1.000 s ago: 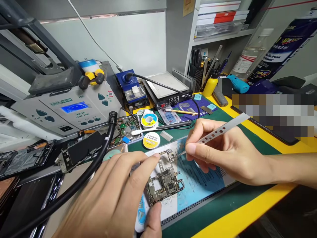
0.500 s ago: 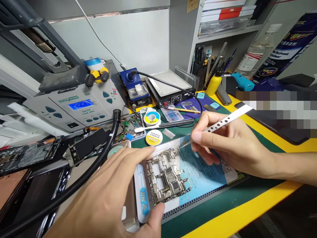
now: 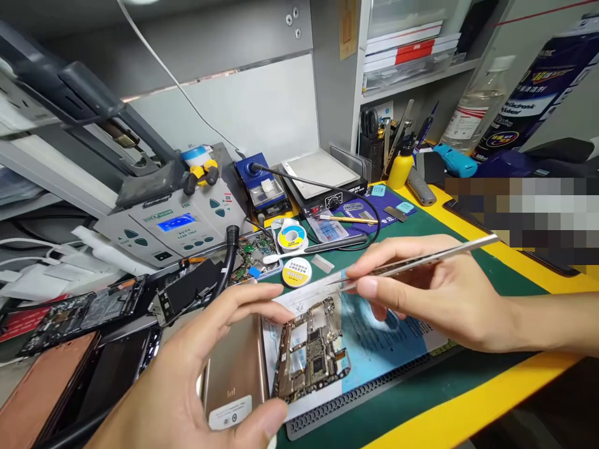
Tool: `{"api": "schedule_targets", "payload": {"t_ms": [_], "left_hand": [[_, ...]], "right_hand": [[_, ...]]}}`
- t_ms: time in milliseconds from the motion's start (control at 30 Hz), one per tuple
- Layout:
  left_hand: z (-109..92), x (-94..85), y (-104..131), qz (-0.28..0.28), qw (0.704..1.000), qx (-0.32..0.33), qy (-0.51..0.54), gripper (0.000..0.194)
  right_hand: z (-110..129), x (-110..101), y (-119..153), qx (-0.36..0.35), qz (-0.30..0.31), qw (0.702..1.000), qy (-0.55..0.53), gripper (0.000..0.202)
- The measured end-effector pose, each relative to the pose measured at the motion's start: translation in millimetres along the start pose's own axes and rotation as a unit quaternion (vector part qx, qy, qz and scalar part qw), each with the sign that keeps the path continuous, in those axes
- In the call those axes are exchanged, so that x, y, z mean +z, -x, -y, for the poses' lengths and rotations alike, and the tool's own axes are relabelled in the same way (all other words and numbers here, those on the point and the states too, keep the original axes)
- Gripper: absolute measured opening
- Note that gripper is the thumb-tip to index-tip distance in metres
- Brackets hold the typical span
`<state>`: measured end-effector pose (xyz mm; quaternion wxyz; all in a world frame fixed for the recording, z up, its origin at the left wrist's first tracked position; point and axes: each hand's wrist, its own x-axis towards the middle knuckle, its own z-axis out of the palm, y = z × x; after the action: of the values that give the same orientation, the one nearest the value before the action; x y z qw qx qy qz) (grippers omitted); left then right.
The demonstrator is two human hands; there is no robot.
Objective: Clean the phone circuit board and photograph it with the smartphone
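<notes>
The left hand [image 3: 187, 368] has thumb and fingers on the board [image 3: 311, 358] at its left corners, clamping it over the blue-and-white mat [image 3: 369, 352]. A gold phone [image 3: 238, 371] lies just left of the board. The right hand [image 3: 449, 302] — apart from the left — pinches tweezers [image 3: 430, 257], tips near the board's far edge. Beyond sit a tin [image 3: 297, 272], then a spool [image 3: 292, 237] — and, farther left, the grey station [image 3: 140, 218].

tweezers [image 3: 430, 257]: smooth metal | phone back [image 3: 238, 362]: smooth, shiny | mat [image 3: 402, 386]: matt
</notes>
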<state>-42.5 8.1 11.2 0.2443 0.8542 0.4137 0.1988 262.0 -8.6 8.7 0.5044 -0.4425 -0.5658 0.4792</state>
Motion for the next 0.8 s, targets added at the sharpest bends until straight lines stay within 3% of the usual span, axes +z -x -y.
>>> {"api": "schedule_targets", "payload": {"t_ms": [167,267,567,800], "left_hand": [[-3,-7.3,1,-0.003,0.992,-0.038,0.124,0.073],[-7,-5.4,0,0.004,0.98,-0.061,0.189,0.071],[-17,-7.3,-12,0.048,0.963,0.018,0.264,0.056],[-20,-5.0,-14,0.055,0.956,-0.007,0.288,0.062]], "right_hand": [[-1,-6,5,-0.122,0.005,0.991,0.055,0.006],[1,-7,8,-0.187,0.028,0.978,0.084,0.011],[8,-8,4,-0.219,0.09,0.965,0.113,0.009],[7,-6,2,-0.232,0.084,0.965,0.089,0.008]]}}
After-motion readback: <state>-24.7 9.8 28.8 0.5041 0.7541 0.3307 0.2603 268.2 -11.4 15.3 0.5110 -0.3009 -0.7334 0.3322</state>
